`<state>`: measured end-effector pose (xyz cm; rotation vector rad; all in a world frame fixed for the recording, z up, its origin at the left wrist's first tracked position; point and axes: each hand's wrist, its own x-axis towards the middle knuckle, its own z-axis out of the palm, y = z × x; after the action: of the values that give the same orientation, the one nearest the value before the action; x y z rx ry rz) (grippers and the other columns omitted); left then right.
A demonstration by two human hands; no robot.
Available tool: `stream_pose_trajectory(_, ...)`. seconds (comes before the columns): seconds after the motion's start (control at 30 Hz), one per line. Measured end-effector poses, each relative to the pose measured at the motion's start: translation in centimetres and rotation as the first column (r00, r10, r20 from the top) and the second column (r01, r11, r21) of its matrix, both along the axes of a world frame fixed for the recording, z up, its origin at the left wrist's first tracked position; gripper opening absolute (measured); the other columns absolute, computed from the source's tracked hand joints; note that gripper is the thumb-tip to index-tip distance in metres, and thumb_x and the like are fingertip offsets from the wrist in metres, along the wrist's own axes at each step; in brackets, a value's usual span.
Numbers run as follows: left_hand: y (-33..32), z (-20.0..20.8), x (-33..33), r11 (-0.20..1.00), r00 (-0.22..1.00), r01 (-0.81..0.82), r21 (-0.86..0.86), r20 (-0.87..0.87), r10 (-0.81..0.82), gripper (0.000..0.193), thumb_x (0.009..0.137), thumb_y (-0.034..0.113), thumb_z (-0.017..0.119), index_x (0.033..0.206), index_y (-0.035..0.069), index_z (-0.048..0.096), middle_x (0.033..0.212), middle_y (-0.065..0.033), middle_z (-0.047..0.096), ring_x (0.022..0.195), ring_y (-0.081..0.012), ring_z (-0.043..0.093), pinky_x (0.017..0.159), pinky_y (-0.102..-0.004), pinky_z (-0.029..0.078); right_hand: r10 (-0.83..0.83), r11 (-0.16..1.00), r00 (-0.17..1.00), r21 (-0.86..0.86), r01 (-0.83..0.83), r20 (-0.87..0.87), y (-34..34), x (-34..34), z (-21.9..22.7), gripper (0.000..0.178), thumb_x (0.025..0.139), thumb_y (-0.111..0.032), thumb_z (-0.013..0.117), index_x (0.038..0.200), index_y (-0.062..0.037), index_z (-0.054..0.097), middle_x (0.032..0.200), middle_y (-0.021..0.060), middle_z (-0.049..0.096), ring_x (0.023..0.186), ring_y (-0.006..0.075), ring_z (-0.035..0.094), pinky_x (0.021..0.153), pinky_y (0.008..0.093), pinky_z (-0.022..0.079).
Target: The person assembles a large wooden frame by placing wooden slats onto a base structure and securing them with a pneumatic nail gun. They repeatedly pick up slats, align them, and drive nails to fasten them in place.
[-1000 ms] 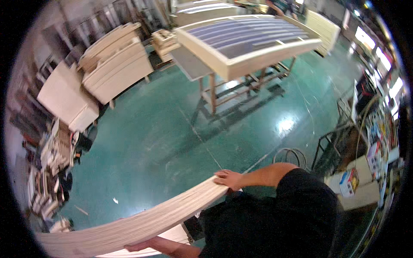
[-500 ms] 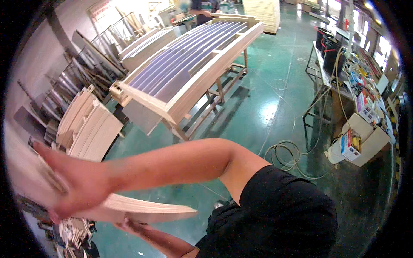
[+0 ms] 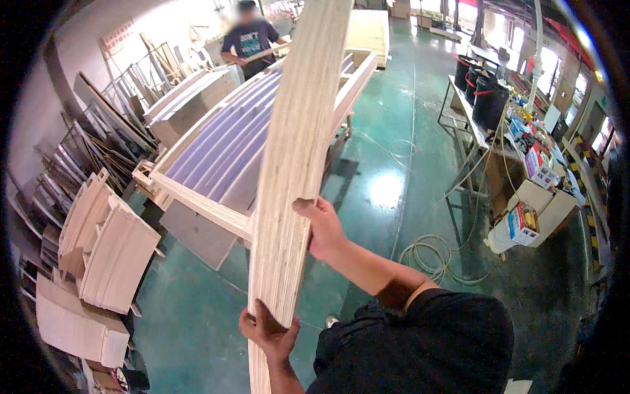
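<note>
A long, pale laminated wooden board (image 3: pixel 282 177) stands steeply tilted in front of me, running from the lower edge past the top of the view. My right hand (image 3: pixel 326 230) is closed on its right edge around the middle. Lower down, my left hand (image 3: pixel 271 333) grips the board with its fingers over the left side and the thumb across the face. Behind the board, and partly covered by it, is a large wooden frame (image 3: pixel 200 210) with curved purple-grey slats (image 3: pixel 226 138), raised on a stand.
At the frame's far end a person (image 3: pixel 252 39) holds a wooden strip. Curved wooden panels (image 3: pixel 115 256) lean on the left. To the right are a cluttered bench (image 3: pixel 459 108) with black buckets (image 3: pixel 489 102), and a coiled hose (image 3: pixel 426 256) on the green floor (image 3: pixel 374 157).
The board has swung from the lower left to a steep stance before me. My right hand has come back from the far left to the middle. The view has shifted, and the person shows more.
</note>
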<state>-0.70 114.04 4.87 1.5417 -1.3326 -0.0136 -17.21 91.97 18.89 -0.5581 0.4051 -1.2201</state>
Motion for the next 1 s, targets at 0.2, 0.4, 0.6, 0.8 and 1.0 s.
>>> stream_pose_trajectory(0.2,-10.6,0.6,1.2,0.935,0.962,-0.121,0.333,0.273,0.027,0.102,0.051,0.049,0.091,0.144,0.023,0.060,0.135,-0.0203,0.047,0.122,-0.0417,0.047,0.103,-0.0565,0.036,-0.038,0.988,0.998,0.152,0.031,0.048,-11.6,-1.5,-6.8,0.050,0.093,-0.021,0.069,0.135,-0.0018,0.051,0.124,0.0147,0.065,0.111,0.0323,0.069,0.095,0.0507,0.059)
stream_pose_trajectory(0.4,-26.0,0.8,-1.3,0.849,0.901,-0.203,0.488,0.433,-0.033,0.107,0.048,0.049,0.093,0.146,0.023,0.058,0.137,-0.0224,0.047,0.126,-0.0430,0.047,0.103,-0.0593,0.037,-0.091,0.968,0.994,0.241,0.075,0.057,-27.2,-4.6,-13.1,0.056,0.092,-0.027,0.070,0.138,-0.0022,0.049,0.125,0.0153,0.065,0.112,0.0335,0.067,0.094,0.0530,0.058)
stream_pose_trajectory(0.6,-44.1,1.5,-8.2,0.808,0.904,-0.217,0.547,0.426,-0.046,0.097,0.050,0.053,0.091,0.139,0.025,0.065,0.133,-0.0188,0.049,0.127,-0.0408,0.046,0.105,-0.0595,0.033,-0.148,0.943,0.986,0.311,0.116,0.080,-45.8,-10.5,-17.5,0.058,0.094,-0.030,0.068,0.141,-0.0024,0.048,0.125,0.0149,0.064,0.113,0.0334,0.067,0.096,0.0538,0.057)
stream_pose_trajectory(0.8,-62.7,4.7,-14.5,0.717,0.859,-0.293,0.632,0.504,-0.093,0.100,0.051,0.050,0.091,0.144,0.027,0.061,0.136,-0.0193,0.049,0.130,-0.0411,0.047,0.106,-0.0598,0.035,-0.227,0.888,0.974,0.412,0.202,0.012,-63.5,-15.1,-18.3,0.053,0.096,-0.033,0.067,0.136,-0.0018,0.050,0.121,0.0145,0.065,0.110,0.0338,0.067,0.096,0.0532,0.057)
stream_pose_trajectory(1.0,-74.3,5.9,-18.3,0.715,0.845,-0.294,0.635,0.523,-0.116,0.099,0.051,0.048,0.092,0.143,0.027,0.061,0.137,-0.0186,0.049,0.131,-0.0396,0.047,0.105,-0.0608,0.035,-0.268,0.887,0.963,0.386,0.253,-0.014,-75.6,-18.9,-19.1,0.051,0.096,-0.032,0.067,0.134,-0.0021,0.051,0.122,0.0139,0.064,0.111,0.0326,0.066,0.095,0.0517,0.057)
